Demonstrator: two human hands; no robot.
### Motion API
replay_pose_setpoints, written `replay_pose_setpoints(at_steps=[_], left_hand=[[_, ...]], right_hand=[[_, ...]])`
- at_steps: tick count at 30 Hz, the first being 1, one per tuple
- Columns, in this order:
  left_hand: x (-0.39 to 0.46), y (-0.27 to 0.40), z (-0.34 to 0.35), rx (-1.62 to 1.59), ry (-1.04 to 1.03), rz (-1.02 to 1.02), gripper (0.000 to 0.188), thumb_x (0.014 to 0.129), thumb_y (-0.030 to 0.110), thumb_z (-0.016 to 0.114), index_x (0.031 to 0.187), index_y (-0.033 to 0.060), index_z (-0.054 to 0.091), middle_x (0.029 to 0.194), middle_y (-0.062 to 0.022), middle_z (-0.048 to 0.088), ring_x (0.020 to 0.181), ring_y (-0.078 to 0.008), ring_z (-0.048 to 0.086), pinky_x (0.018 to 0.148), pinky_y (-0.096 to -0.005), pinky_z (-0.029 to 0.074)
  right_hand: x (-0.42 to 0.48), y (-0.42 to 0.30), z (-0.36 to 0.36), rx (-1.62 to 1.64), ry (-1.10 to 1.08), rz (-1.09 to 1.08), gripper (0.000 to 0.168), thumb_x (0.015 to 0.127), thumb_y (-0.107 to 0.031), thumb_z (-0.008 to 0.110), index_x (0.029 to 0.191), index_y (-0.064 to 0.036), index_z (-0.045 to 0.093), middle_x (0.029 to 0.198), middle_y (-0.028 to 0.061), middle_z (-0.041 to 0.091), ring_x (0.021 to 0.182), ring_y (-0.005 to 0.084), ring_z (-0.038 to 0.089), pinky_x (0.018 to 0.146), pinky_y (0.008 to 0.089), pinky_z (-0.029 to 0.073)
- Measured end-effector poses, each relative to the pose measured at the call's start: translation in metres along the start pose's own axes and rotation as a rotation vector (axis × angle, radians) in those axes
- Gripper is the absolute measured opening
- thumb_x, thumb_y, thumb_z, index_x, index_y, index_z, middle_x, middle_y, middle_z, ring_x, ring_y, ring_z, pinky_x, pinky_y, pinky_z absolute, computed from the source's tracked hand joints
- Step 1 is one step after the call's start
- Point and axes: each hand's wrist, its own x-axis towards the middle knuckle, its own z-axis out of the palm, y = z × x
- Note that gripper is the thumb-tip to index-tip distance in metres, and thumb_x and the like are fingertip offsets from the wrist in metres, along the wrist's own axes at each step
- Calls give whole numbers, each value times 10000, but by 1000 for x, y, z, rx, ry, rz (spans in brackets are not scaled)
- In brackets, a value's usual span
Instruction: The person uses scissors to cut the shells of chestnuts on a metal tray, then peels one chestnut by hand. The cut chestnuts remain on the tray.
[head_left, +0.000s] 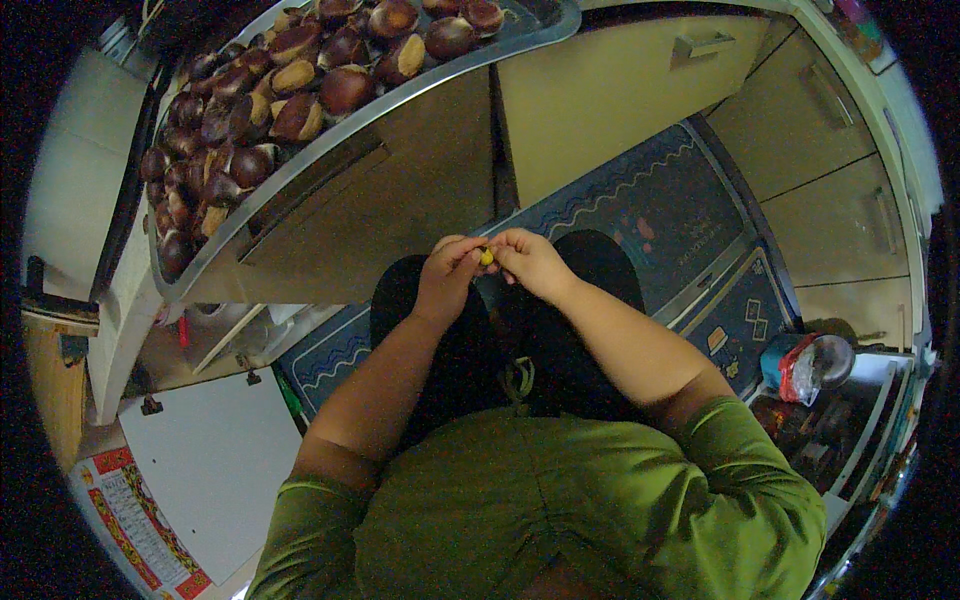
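Between my fingertips is a small yellow chestnut kernel (487, 257), partly covered by the fingers. My left hand (450, 268) pinches it from the left, thumb and fingers bent around it. From the other side, my right hand (531, 259) has its thumb and fingertips on the same piece. Both hands are above my lap, near the knees of my dark trousers. A metal tray (390, 103) at the upper left holds many brown chestnuts (347, 90), several of them with split shells that show pale tan flesh.
Beyond my knees are a brown cabinet front (420, 150) and a pale drawer front (600, 97). Dark patterned mats (660, 195) cover the floor. A white board (217, 465) with black clips lies at lower left. A jar-like container (799, 367) stands at right.
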Motion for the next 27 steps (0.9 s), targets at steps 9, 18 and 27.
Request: replay_pose_setpoints(at_steps=[9,18,27], left_hand=[[-2,10,1,257,-20,-27,450,751,97,710,1174,59,561,1004,-65,568,916,-162,564,829,-281,461],[0,-11,2,102,1,-102,351,746,54,705,1069,42,567,984,-69,616,869,-133,587,790,-266,483],[-3,10,4,449,14,64,263,713,79,710,959,57,620,967,-71,568,858,-175,593,735,-273,504]], right_hand=[[-1,1,0,-111,74,-73,139,877,-127,555,953,-21,603,748,20,602,608,82,525,547,238,440],[-6,-8,0,-383,138,-217,166,842,-139,615,930,-1,643,833,128,651,741,177,622,665,300,491],[-11,-12,0,-401,105,-200,164,806,-108,633,928,2,632,810,113,657,719,178,621,667,300,493]])
